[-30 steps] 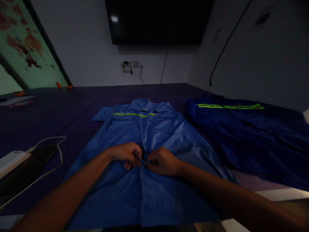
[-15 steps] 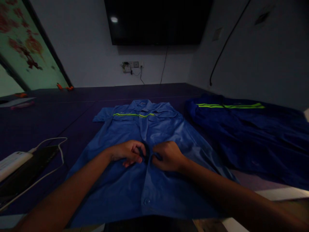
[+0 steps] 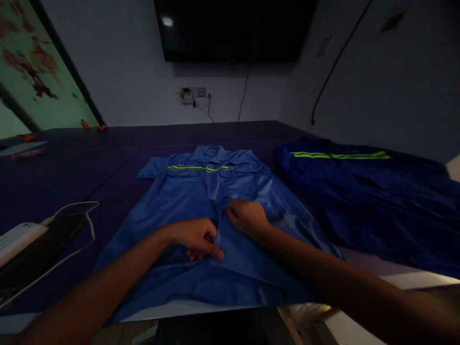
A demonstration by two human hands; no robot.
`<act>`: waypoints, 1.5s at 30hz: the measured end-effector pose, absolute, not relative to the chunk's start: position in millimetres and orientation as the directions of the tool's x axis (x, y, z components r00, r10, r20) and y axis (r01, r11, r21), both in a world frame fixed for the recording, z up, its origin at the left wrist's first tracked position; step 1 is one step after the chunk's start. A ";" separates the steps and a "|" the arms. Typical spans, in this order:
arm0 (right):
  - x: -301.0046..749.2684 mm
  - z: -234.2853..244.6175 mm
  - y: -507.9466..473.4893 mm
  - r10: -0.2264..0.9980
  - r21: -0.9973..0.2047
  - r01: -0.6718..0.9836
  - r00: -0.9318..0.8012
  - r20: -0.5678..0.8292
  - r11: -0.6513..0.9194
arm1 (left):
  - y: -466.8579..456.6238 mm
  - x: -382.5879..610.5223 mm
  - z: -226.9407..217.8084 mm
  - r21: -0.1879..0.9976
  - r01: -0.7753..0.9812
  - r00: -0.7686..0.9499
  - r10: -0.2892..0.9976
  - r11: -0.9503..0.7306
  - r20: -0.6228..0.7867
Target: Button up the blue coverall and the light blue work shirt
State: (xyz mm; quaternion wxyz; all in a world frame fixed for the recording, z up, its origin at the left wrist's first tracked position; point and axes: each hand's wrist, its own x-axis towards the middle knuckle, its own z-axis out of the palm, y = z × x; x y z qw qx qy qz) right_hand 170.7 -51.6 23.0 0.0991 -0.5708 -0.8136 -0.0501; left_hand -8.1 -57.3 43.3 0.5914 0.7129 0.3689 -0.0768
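A blue short-sleeved work shirt (image 3: 172, 196) with a yellow-green stripe across the chest lies front up on the table, collar away from me. My right hand (image 3: 247, 216) is closed on the edge of the button placket, near the middle of the front. Just left of it and lower, my left hand (image 3: 201, 239) is curled at the same front opening, its thumb on the cloth of the right-hand panel. The fabric between and below my hands is drawn into folds. Any button at my fingertips is hidden or too dark to make out.
A dark blue garment (image 3: 359, 201) with yellow-green stripes lies at right. On the left, a white power bank (image 3: 21, 239) with a white cable rests on a dark flat object (image 3: 61, 239). The purple tabletop (image 3: 118, 143) reaches the wall below a screen (image 3: 233, 28).
My left hand has moved down and slightly right, its fingers curling in at the placket. My right hand has risen a little. The shirt's lower hem has been drawn up and creased.
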 end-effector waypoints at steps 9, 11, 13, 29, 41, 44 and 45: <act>175.2 62.2 -33.4 0.902 -0.064 0.938 -0.306 0.304 0.340 | -58.8 1.0 37.8 0.862 0.506 0.516 0.797 0.010 -0.313; 174.5 61.2 -45.5 0.837 -0.094 0.891 -0.375 0.399 0.444 | -60.7 0.2 30.9 0.887 0.460 0.515 0.799 0.047 -0.310; 174.7 51.8 -60.6 0.741 -0.124 0.795 -0.480 0.470 0.593 | -63.2 -1.1 24.7 0.910 0.406 0.539 0.782 0.085 -0.313; 184.3 25.0 -86.0 0.391 -0.014 0.433 -0.798 0.458 0.901 | -76.2 -3.1 23.2 0.925 0.341 0.505 0.797 0.167 -0.330; 180.4 18.2 -91.2 0.314 0.098 0.406 -0.819 0.481 0.909 | -77.5 -1.8 25.9 0.929 0.341 0.513 0.799 0.146 -0.313; 180.4 20.7 -92.7 0.335 0.071 0.411 -0.822 0.461 0.909 | -77.8 -1.7 25.8 0.926 0.351 0.506 0.804 0.138 -0.312; 180.3 21.5 -93.1 0.351 0.048 0.416 -0.820 0.452 0.908 | -77.9 -1.7 25.6 0.925 0.356 0.503 0.806 0.136 -0.312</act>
